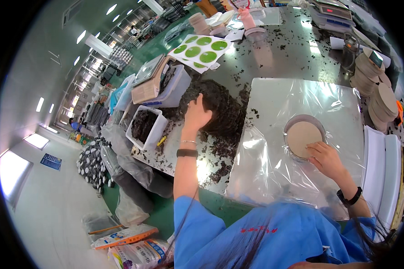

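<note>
My left hand point(195, 114) reaches into a heap of dark loose leaves point(222, 112) on the table, fingers curled into the pile; whether it grips any is hidden. My right hand point(326, 158) rests on the near rim of a round metal ring point(289, 126) that holds a beige disc point(302, 136). The ring stands on a sheet of clear plastic film point(274, 148) spread over a white board.
White tubs of dark leaves point(144, 127) stand at the left edge, with a scale point(149, 69) on another tub. Green round stickers on a sheet point(201, 48) lie farther back. Stacks of beige discs point(379, 89) line the right side. Bags lie on the floor at left point(125, 237).
</note>
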Available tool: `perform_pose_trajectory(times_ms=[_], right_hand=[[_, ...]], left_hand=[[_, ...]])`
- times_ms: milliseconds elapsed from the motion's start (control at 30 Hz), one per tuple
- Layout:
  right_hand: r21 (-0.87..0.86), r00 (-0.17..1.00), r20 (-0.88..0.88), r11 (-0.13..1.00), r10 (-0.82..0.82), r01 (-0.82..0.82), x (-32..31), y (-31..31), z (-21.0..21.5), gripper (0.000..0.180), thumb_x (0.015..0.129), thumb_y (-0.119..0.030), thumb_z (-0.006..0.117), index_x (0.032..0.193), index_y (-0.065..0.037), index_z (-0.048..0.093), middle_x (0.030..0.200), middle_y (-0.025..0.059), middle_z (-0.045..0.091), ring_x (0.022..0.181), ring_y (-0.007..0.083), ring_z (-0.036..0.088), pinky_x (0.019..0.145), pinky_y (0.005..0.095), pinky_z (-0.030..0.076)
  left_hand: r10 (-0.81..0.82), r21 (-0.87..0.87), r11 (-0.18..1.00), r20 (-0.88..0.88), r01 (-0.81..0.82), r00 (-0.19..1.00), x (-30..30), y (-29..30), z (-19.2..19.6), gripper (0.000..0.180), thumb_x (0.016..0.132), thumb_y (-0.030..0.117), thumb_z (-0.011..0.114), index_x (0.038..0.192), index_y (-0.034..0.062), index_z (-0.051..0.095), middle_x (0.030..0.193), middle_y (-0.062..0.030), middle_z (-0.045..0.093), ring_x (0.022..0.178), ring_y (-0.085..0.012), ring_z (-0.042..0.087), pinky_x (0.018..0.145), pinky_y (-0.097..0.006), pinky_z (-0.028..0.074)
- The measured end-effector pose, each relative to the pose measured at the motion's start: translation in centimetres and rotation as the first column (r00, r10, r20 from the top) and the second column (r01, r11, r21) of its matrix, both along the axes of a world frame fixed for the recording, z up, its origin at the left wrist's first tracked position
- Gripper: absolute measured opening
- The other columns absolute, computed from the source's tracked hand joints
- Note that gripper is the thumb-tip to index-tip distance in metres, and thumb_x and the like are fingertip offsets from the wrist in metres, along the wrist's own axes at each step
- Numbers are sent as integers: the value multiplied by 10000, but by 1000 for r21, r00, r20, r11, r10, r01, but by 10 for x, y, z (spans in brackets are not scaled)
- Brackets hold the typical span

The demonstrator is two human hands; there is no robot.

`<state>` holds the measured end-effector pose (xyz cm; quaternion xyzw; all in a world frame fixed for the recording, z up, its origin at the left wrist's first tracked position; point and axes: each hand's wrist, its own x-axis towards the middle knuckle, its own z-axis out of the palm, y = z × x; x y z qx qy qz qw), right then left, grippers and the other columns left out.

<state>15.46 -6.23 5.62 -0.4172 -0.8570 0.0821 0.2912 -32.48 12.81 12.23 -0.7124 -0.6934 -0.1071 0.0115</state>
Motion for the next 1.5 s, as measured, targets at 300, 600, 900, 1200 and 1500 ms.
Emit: perform_pose_trajectory(times_ms=[300, 600, 900, 1200, 1500], right_hand=[[38, 951, -216, 971, -221, 235, 29, -5, 7, 229, 908, -53, 681, 1131, -7, 703, 1193, 142, 701, 1087, 341, 661, 898, 405, 547], [215, 916, -246, 904, -317, 371, 4, -10, 40, 401, 918, -130, 698, 1316, -104, 656, 1367, 74, 630, 1344, 333, 513, 1126, 495, 404], [-5, 943, 133, 952, -304, 307, 24, 1, -23, 320, 867, -284, 757, 1111, -79, 720, 1178, 80, 650, 1318, 302, 503, 1226, 518, 291], [-321, 851, 489, 867, -192, 381, -4, 68, -24, 686, 666, -345, 909, 1166, 59, 668, 1306, 190, 548, 1196, 338, 569, 986, 408, 536], [-322, 841, 510, 866, -182, 382, 0, 74, -65, 609, 658, -332, 910, 1093, 48, 720, 1286, 208, 565, 1205, 357, 562, 984, 418, 540]], left_hand=[[-333, 571, 811, 276, 125, 902, 78, -7, 67, 450, 1009, 150, 613, 1445, 106, 510, 1273, -179, 626, 1017, -349, 675, 908, -445, 536], [517, -295, 805, 773, 514, -367, 271, -99, -53, 345, 1030, 174, 651, 1345, 51, 578, 1295, -61, 647, 1176, -209, 628, 947, -385, 544], [-363, 183, 918, 742, 351, 563, 267, -124, -88, 662, 827, 214, 860, 1360, 40, 508, 1381, -165, 568, 1298, -316, 543, 1085, -460, 447], [-717, -87, 655, 244, 751, 653, 276, -83, -98, 780, 581, 200, 965, 1251, 52, 595, 1344, -173, 539, 1274, -412, 498, 1051, -487, 464], [-768, 54, 600, 316, 798, 557, 272, -85, -131, 831, 714, 248, 916, 1405, 47, 500, 1505, -323, 405, 1398, -495, 412, 1118, -518, 423]])
